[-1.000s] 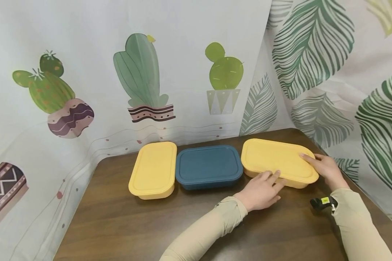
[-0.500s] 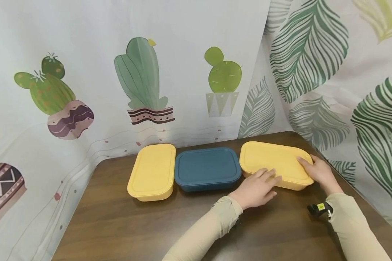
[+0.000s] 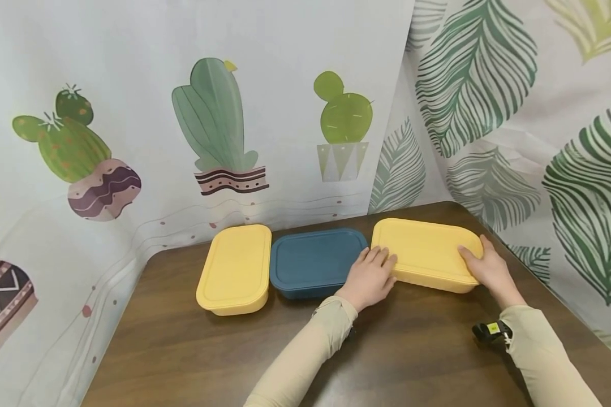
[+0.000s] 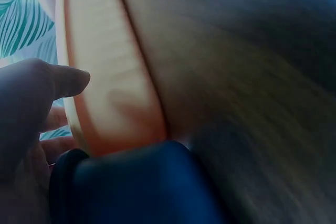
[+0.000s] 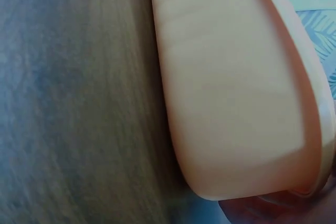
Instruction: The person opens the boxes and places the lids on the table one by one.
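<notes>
The right yellow box lies just right of the blue box, a hand at each end.
From the head view I read its long axis as running sideways away from the blue box, its outer end angled slightly nearer. The left hand is closer to the blue box, fingers loosely extended across the join; I cannot tell whether the two boxes touch there. The right hand grips the end farthest from the blue box, thumb on top. Left of the blue box, the left yellow box points front to back. All three are covered, contents hidden.
</notes>
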The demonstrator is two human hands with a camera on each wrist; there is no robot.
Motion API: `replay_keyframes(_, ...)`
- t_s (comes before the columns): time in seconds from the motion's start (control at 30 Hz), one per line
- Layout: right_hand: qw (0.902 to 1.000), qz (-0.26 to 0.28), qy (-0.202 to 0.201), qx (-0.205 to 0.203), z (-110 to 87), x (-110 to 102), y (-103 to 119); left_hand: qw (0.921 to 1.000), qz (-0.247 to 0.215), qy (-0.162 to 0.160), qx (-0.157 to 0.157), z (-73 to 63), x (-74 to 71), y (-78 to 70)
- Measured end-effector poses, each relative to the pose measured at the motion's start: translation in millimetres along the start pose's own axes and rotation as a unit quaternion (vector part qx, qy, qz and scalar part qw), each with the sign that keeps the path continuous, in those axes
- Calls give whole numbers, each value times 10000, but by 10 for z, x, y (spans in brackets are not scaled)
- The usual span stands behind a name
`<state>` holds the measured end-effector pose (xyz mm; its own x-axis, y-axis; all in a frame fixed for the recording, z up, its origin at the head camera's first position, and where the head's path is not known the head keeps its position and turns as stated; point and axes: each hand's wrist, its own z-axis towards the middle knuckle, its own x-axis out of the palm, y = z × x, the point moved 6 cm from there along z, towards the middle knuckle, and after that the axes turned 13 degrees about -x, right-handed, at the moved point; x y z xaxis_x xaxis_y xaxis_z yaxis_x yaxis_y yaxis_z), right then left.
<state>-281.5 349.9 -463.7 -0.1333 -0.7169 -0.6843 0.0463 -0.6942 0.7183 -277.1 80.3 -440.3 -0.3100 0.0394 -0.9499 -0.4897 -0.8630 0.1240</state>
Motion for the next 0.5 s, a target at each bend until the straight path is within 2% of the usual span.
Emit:
replay_keyframes(0.2, 9999, 95, -41, 53, -1, -14, -9, 9995, 268, -166, 30, -17, 13, -56)
replay_keyframes(0.5, 9999, -35, -163, -38, 57, -55, -68, 9990, 245, -337, 138, -52, 50, -126)
